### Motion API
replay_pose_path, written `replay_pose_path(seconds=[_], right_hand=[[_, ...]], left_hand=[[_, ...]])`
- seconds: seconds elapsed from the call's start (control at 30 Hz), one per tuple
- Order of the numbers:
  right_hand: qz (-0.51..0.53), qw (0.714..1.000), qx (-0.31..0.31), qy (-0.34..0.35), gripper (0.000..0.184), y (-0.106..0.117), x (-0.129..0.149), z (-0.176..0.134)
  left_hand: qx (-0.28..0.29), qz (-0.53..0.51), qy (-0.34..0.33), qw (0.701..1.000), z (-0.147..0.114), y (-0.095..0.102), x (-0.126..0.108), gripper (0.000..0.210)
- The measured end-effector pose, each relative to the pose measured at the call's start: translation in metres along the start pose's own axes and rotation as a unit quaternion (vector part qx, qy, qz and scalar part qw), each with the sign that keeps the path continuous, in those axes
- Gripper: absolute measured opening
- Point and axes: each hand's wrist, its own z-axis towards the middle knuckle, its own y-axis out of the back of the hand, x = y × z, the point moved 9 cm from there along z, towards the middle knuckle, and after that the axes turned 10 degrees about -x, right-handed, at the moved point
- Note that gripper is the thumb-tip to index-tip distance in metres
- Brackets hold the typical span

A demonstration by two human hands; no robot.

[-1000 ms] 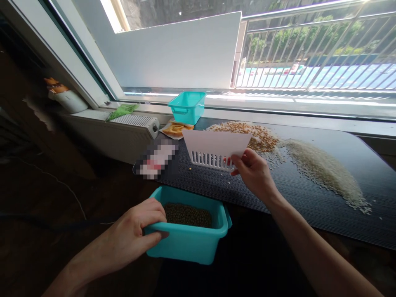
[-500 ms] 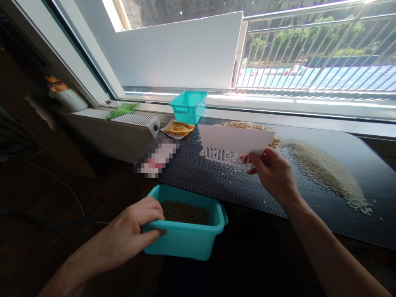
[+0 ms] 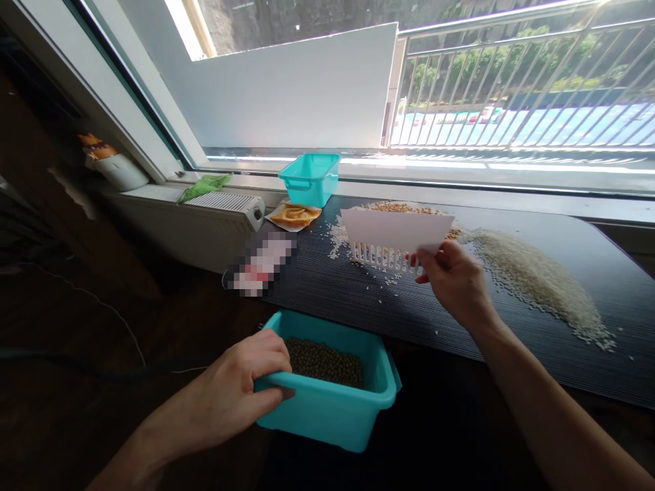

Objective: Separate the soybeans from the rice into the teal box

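Observation:
My left hand [image 3: 245, 382] grips the left rim of a turquoise plastic bin [image 3: 332, 412], held just below the front edge of the dark table [image 3: 317, 286]. Small greenish-brown beans [image 3: 325, 361] cover the bin's bottom. In my right hand [image 3: 455, 273] is a white slotted scraper [image 3: 396, 232], pinched at its right end, its slots pointing down over the tabletop. Orange-yellow grains [image 3: 404, 206] show behind the scraper, partly hidden by it. To the right of my hand spreads a long heap of white rice [image 3: 537, 283]; some loose rice [image 3: 338, 236] lies left of the scraper.
A second turquoise bin [image 3: 311, 181] stands at the back by the window. Before it lies an orange-yellow item on white paper [image 3: 294, 215]. A pixelated object [image 3: 263, 266] is at the table's left edge. The radiator [image 3: 215, 204] bears a green cloth [image 3: 206, 187].
My left hand has moved the bin of beans to the right and slightly down. The scraper has shifted a little to the right, uncovering more rice at its left.

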Motion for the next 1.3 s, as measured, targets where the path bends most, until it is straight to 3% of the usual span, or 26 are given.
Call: replay_pose_path(seconds=[0.67, 0.83, 1.03, 1.17, 1.3], right_hand=[[0.059, 0.996, 0.042, -0.042, 0.015, -0.011, 0.002, -0.011], [0.106, 0.989, 0.082, -0.055, 0.022, -0.041, 0.004, -0.027], [0.103, 0.977, 0.178, -0.064, 0.019, -0.079, 0.009, -0.055], [0.089, 0.962, 0.249, -0.068, 0.017, -0.073, 0.016, -0.066], [0.089, 0.975, 0.197, -0.05, 0.02, -0.043, 0.018, -0.051]], left_hand=[[0.004, -0.003, 0.005, 1.0, 0.004, -0.003, -0.001, 0.015], [0.006, -0.003, 0.0, 1.0, 0.0, 0.001, 0.005, 0.015], [-0.007, 0.025, 0.017, 1.0, -0.006, 0.01, 0.014, 0.016], [-0.024, 0.03, 0.011, 0.999, -0.007, 0.014, 0.009, 0.014], [-0.023, 0.023, -0.013, 0.999, -0.002, 0.011, -0.001, 0.014]])
